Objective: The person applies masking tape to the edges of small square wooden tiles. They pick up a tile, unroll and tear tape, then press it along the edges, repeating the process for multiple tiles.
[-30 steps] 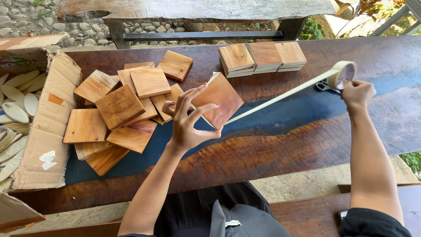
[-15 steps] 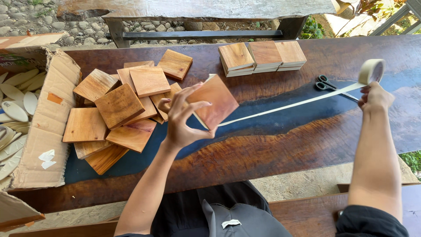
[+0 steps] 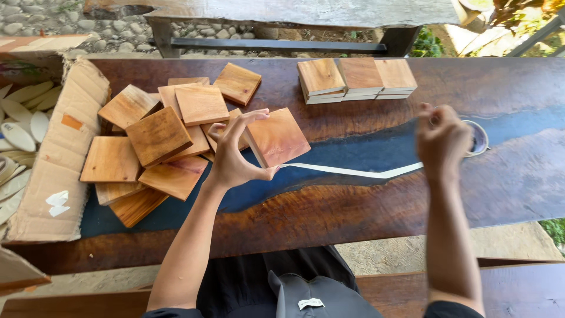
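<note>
The left hand [image 3: 232, 159] was raised above the dark wooden table [image 3: 365, 200], fingers spread and pinching a square wooden tile [image 3: 276, 136] by its edges, tilted. A strip of masking tape [image 3: 353, 171] ran from the tile's lower corner to the right hand [image 3: 441, 141], which was blurred; its grip could not be told. The tape roll [image 3: 478, 138] lay just beyond that hand. Loose wooden tiles [image 3: 159, 138] were piled left of the held tile; three neat tile stacks [image 3: 356, 79] stood behind it. Bare tabletop lay below the tape.

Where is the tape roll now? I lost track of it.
In the head view, the tape roll lies on the table at right, just beyond the right hand.
</note>
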